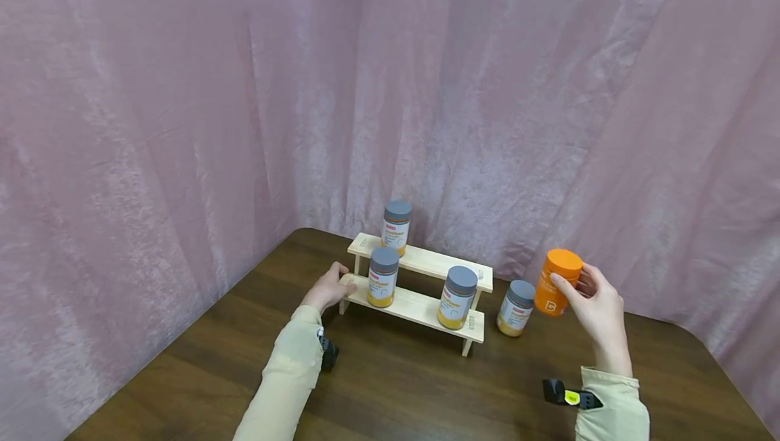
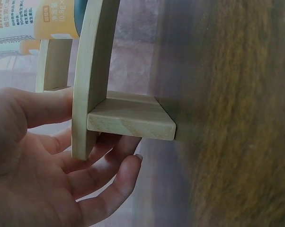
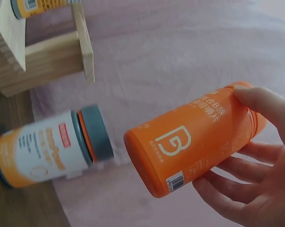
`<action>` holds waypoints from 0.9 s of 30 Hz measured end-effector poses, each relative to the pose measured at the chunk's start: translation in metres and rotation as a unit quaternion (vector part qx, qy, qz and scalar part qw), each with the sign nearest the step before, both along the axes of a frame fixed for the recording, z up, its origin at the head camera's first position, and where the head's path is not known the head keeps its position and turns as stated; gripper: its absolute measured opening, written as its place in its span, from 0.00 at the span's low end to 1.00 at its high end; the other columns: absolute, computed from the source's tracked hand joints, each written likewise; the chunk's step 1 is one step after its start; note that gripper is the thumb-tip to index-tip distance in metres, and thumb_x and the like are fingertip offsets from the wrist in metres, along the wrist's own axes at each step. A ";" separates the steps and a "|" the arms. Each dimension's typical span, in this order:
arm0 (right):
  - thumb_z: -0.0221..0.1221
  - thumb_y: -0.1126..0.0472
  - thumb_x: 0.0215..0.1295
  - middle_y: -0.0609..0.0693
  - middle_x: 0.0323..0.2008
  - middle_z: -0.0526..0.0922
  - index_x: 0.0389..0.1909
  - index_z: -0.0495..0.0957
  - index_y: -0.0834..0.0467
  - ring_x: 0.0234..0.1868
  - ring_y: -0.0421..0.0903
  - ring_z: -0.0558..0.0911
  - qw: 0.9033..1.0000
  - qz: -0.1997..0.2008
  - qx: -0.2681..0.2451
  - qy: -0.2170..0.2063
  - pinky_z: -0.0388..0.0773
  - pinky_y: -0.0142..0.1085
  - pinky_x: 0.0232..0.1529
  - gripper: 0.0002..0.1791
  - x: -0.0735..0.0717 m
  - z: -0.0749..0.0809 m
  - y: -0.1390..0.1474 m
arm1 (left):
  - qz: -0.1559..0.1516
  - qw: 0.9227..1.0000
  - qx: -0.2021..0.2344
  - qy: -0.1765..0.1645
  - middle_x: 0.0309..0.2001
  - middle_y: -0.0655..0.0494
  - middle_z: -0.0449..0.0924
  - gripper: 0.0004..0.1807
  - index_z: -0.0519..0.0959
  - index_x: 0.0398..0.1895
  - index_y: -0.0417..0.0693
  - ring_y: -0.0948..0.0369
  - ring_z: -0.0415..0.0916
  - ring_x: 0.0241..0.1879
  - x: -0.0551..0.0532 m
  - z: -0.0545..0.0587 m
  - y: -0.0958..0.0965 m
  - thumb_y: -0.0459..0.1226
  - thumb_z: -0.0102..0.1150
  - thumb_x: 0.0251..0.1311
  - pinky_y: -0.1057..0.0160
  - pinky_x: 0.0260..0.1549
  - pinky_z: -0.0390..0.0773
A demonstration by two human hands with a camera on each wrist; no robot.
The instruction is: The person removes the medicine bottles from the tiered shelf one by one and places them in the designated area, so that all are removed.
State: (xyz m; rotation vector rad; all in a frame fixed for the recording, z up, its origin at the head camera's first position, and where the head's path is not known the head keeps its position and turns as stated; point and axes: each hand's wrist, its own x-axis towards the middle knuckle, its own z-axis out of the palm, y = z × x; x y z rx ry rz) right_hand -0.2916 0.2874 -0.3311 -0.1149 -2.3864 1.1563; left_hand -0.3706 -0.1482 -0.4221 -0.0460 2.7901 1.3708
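The orange bottle is in the air above the counter, slightly tilted, near a grey-lidded jar standing to the right of the wooden rack but apart from it. The person's right hand grips the bottle near its lid, thumb on one side and fingers curled round the other. The left hand holds the left end of the rack's lower shelf, thumb above and fingers beneath.

The bottle looks like stiff, smooth plastic, probably light and hard to break, though its satin surface may slip under a loose hold. The upper body, just under the lid, seems a sound place to grip, leaving the base free; the lid alone would be a poorer choice if it turns.

The opaque wall hides whatever is inside, so the weight remains a guess. The hand covers part of the lid, and the bottle's far side is out of sight. Its smallest print is unreadable. In the left wrist view, the jars are cut off at the upper edge, and some fingertips disappear behind the rack's leg.
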 end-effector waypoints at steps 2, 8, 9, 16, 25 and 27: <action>0.63 0.49 0.63 0.67 0.58 0.77 0.65 0.68 0.61 0.32 0.11 0.65 1.000 -0.001 0.001 0.001 0.65 0.10 0.36 0.33 0.001 -0.003 0.006 | 0.002 1.000 0.002 -0.001 0.62 0.34 0.70 0.23 0.64 0.61 0.39 0.41 0.69 0.60 -0.001 -0.001 0.000 0.38 0.55 0.66 0.44 0.59 0.68; 0.63 0.48 0.63 0.35 0.44 0.80 0.64 0.69 0.60 0.34 0.12 0.68 1.000 -0.001 -0.007 -0.009 0.67 0.12 0.36 0.33 0.001 -0.016 0.027 | 0.003 1.000 -0.002 -0.003 0.63 0.33 0.69 0.24 0.64 0.61 0.40 0.39 0.68 0.62 -0.002 -0.003 0.000 0.39 0.56 0.65 0.43 0.60 0.67; 0.63 0.48 0.62 0.30 0.43 0.77 0.64 0.69 0.60 0.34 0.12 0.68 1.000 0.000 -0.009 -0.011 0.67 0.12 0.37 0.33 0.000 -0.018 0.030 | 0.002 1.000 -0.002 -0.003 0.63 0.33 0.69 0.24 0.64 0.61 0.39 0.39 0.68 0.62 -0.003 -0.003 0.000 0.39 0.56 0.65 0.43 0.60 0.67; 0.63 0.49 0.63 0.17 0.34 0.69 0.64 0.68 0.64 0.34 0.12 0.69 0.999 0.019 -0.027 -0.015 0.67 0.13 0.37 0.34 -0.004 -0.032 0.046 | -0.006 1.000 -0.011 0.007 0.63 0.33 0.70 0.24 0.64 0.61 0.38 0.39 0.68 0.61 -0.004 -0.005 -0.002 0.39 0.56 0.65 0.43 0.59 0.68; 0.63 0.48 0.63 0.15 0.34 0.66 0.65 0.64 0.64 0.35 0.13 0.69 0.998 0.037 -0.033 -0.043 0.68 0.14 0.37 0.36 -0.010 -0.050 0.059 | -0.003 1.000 -0.017 0.011 0.62 0.33 0.70 0.23 0.65 0.60 0.38 0.39 0.69 0.60 -0.003 -0.003 0.000 0.38 0.56 0.65 0.43 0.59 0.68; 0.63 0.47 0.63 0.16 0.35 0.67 0.66 0.64 0.63 0.36 0.13 0.68 0.997 0.039 -0.034 -0.053 0.67 0.15 0.38 0.37 -0.011 -0.054 0.062 | -0.005 1.000 -0.023 0.012 0.62 0.32 0.70 0.23 0.65 0.59 0.38 0.39 0.69 0.60 -0.003 -0.002 0.000 0.38 0.56 0.65 0.43 0.59 0.68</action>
